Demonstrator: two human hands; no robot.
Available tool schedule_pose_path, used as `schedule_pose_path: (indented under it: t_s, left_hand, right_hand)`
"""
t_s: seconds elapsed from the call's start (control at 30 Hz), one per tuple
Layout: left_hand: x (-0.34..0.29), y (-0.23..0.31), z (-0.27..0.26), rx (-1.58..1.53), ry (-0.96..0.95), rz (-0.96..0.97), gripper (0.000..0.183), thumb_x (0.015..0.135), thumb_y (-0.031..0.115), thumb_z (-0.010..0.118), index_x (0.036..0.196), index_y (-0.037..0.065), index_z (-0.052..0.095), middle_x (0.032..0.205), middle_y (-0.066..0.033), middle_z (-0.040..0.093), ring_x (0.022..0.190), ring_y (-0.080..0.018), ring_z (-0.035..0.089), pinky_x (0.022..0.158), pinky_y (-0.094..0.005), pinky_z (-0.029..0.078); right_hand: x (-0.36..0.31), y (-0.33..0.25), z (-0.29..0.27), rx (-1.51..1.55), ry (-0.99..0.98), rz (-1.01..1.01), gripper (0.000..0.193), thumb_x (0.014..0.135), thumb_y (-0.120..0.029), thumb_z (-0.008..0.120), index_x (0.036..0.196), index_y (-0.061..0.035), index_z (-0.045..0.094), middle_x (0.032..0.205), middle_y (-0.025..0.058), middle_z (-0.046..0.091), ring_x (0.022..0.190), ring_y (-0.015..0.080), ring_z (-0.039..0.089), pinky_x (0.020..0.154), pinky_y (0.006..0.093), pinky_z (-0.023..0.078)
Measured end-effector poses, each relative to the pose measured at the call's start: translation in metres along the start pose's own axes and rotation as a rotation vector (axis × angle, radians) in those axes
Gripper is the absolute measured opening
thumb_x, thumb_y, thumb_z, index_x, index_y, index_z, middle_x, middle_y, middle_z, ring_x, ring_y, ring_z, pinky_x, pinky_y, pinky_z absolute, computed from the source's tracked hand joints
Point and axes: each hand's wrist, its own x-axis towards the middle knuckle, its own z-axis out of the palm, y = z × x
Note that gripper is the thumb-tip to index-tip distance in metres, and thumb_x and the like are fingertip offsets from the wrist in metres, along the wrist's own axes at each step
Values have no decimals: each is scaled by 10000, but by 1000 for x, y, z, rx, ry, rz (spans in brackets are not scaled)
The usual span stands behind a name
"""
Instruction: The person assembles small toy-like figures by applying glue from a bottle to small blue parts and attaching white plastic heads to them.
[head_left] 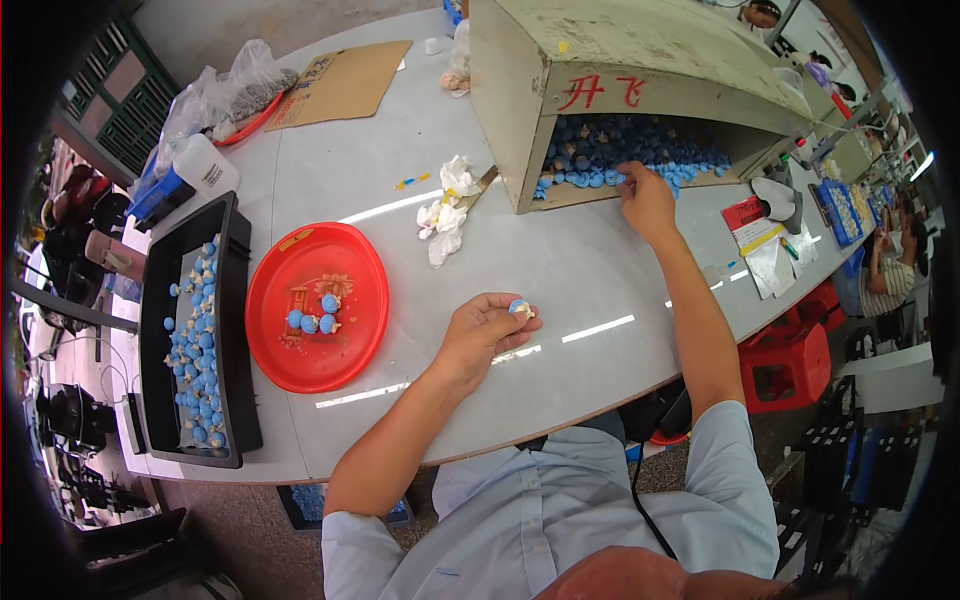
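Note:
Above the table in front of me, my left hand (495, 328) pinches a small blue-and-cream ball (519, 308) between thumb and fingers. My right hand (648, 200) reaches to the low opening of a grey-green box (520, 165). Its fingers are bent together at the front row of small blue pieces (590, 179), seemingly on one of them; the fingertips are partly hidden. Many more blue pieces fill the shaded inside of the box. To my left, a round red tray (320, 365) carries several blue balls (309, 324) with cream tufts.
A black bin (236, 400) of similar balls stands at the far left. Crumpled white tissue (447, 220) lies by the box's left corner, with flat cardboard (345, 85) farther back. Papers (757, 240) lie at the right; a red stool (785, 365) stands beside the table.

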Motion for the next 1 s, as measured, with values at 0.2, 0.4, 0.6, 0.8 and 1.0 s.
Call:
schedule_pose_path:
  t_s: [0.2,0.4,0.6,0.8,1.0]
  left_hand:
    - [2,-2,-3,-87,94,98,312,906,112,667,1154,1,516,1120,-137,654,1032,-196,650,877,-282,527]
    - [4,0,-1,-113,123,124,283,916,101,639,1147,-4,514,1116,-139,652,1034,-205,648,886,-289,523]
    - [5,-3,-6,-113,130,139,287,918,99,631,1156,-6,509,1123,-145,648,1036,-214,648,892,-295,519]
    - [4,2,-3,-105,153,124,280,916,91,634,1151,-4,514,1116,-145,649,1030,-213,650,884,-297,525]
    - [7,-1,-6,-91,141,136,272,919,86,637,1140,-11,512,1113,-144,649,1018,-201,652,869,-281,541]
  right_hand:
    - [-44,-55,-39,1067,-424,262,293,845,-33,676,1133,-25,622,920,24,635,825,120,599,738,277,492]
    - [-79,-97,-35,1286,-563,195,323,845,3,675,1161,-6,605,955,14,609,849,85,571,775,251,493]
    - [-87,-89,-19,726,-555,-5,272,872,39,610,1134,-24,640,941,30,592,856,111,559,781,249,473]
    - [-80,-76,-20,565,-846,-221,255,869,64,546,1068,-27,677,969,68,555,931,186,545,828,275,438]
    - [-88,-85,-16,458,-612,-213,169,840,62,587,967,-11,672,992,111,572,884,260,578,789,325,470]
